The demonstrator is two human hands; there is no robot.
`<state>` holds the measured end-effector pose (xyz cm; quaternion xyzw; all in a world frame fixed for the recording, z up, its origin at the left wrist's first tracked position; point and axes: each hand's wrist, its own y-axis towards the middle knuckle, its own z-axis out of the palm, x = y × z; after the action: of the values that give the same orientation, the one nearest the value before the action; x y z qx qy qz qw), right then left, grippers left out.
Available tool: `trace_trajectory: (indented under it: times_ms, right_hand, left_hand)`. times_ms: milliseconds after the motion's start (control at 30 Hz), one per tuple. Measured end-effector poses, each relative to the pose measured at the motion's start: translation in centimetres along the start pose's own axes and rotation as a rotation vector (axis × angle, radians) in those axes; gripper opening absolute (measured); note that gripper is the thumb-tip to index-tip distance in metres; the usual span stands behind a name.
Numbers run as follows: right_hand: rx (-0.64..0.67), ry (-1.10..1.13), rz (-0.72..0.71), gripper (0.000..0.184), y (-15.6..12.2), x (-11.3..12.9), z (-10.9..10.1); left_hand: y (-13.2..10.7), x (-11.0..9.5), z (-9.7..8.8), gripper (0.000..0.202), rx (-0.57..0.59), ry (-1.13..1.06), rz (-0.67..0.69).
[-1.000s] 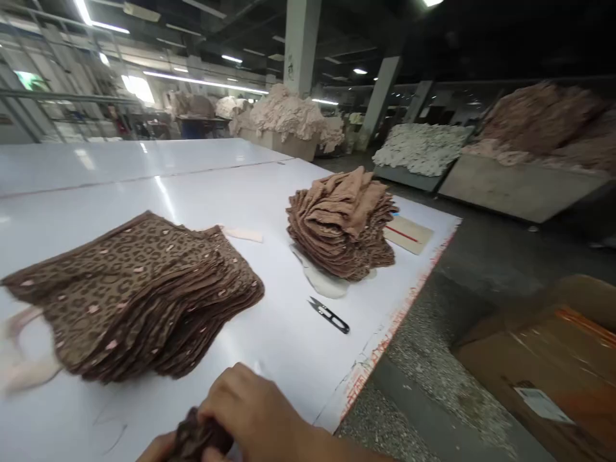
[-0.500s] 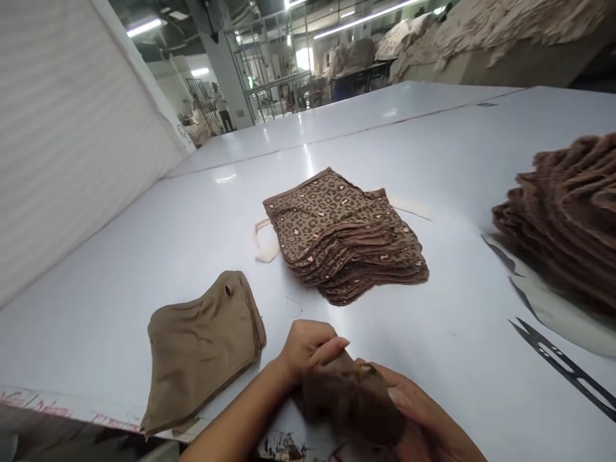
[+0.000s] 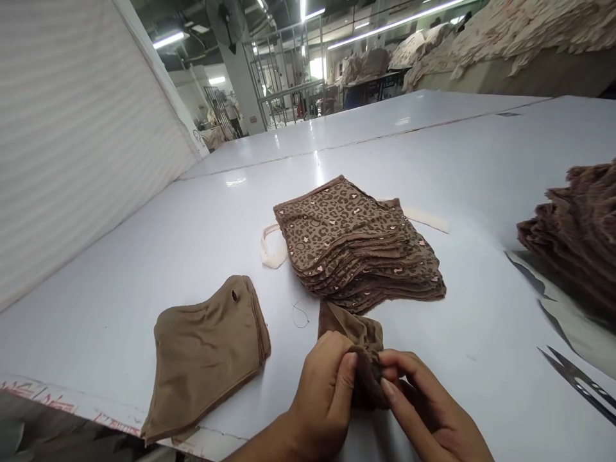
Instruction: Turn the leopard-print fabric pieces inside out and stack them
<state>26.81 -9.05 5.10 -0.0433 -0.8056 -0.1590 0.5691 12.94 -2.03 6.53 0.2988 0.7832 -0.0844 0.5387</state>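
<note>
My left hand (image 3: pixel 323 391) and my right hand (image 3: pixel 423 404) both pinch a small brown fabric piece (image 3: pixel 359 343) low in the view, fingers closed on its bunched edge. Just beyond it lies a stack of leopard-print fabric pieces (image 3: pixel 359 247) on the white table (image 3: pixel 192 231). A small pile of plain tan pieces (image 3: pixel 206 350) rests to the left of my hands, near the table's front edge.
A tall stack of brown fabric (image 3: pixel 577 234) stands at the right edge, with thread snips (image 3: pixel 575 378) lying in front of it. A cream strip (image 3: pixel 274 253) pokes out beside the leopard stack. A corrugated white wall (image 3: pixel 72 141) runs along the left. Bins heaped with fabric stand behind.
The view swung from the table's right end to the left, then steadied. My hands lifted the brown piece forward, and both now pinch its edge close to the leopard stack.
</note>
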Motion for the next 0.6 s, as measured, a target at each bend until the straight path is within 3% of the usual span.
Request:
trace_trajectory:
  times_ms: [133,267,467,600]
  right_hand:
    - [0.072,-0.266,-0.197,0.023,0.8,1.0,-0.5]
    - [0.084,-0.366,-0.296,0.028,0.9,1.1,-0.5]
    - [0.078,-0.228,-0.193,0.013,1.3,0.9,-0.8]
    - [0.144,-0.219,-0.115,0.012,1.6,0.9,-0.8]
  left_hand:
    - [-0.1,-0.1,0.3,0.034,-0.010,-0.136,-0.052]
    - [-0.2,-0.3,0.8,0.034,-0.102,-0.073,0.017]
    - [0.4,0.6,0.7,0.034,-0.045,0.015,0.152]
    - [0.7,1.2,-0.3,0.030,0.028,0.127,0.384]
